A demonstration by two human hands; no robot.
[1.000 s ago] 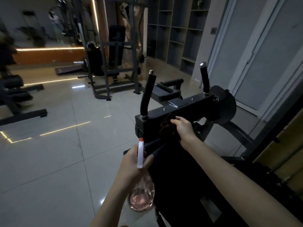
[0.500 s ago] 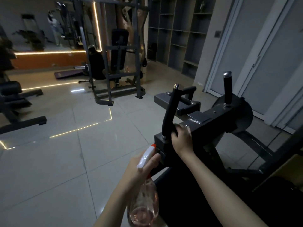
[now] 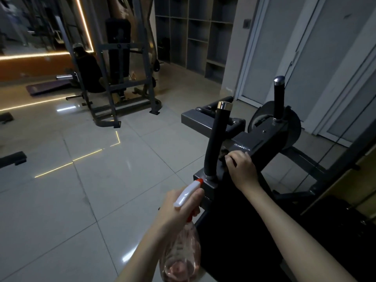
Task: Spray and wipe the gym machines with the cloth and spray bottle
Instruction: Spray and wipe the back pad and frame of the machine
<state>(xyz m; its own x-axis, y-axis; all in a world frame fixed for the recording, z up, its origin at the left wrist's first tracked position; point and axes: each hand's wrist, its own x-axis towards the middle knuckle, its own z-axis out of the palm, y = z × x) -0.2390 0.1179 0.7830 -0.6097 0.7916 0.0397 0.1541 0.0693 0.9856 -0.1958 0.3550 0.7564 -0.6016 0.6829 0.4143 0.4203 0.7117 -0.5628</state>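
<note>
1. Cloth (image 3: 223, 156): it is dark, and only a small bit shows. It sits on top of the grey machine (image 3: 264, 139), just beside the bottom of the near black post (image 3: 215, 143).
2. The right hand (image 3: 242, 169) is on the cloth. Its fingers curl over the cloth and press it on the machine.
3. The bottle (image 3: 181, 259) is clear, with a little pink water inside. It has a white top and a red tip. The tip is close to the near corner of the machine and points at it.
4. The left hand (image 3: 179, 208) is wrapped round the bottle's neck, low and in front.
5. A far post (image 3: 278, 98) stands up on the machine too. Both posts have shiny caps.
6. The floor (image 3: 101, 190) is shiny tile with thin lines of light. Farther back are a big rack (image 3: 122, 84), grey shelves (image 3: 193, 33) and a door (image 3: 305, 58).
</note>
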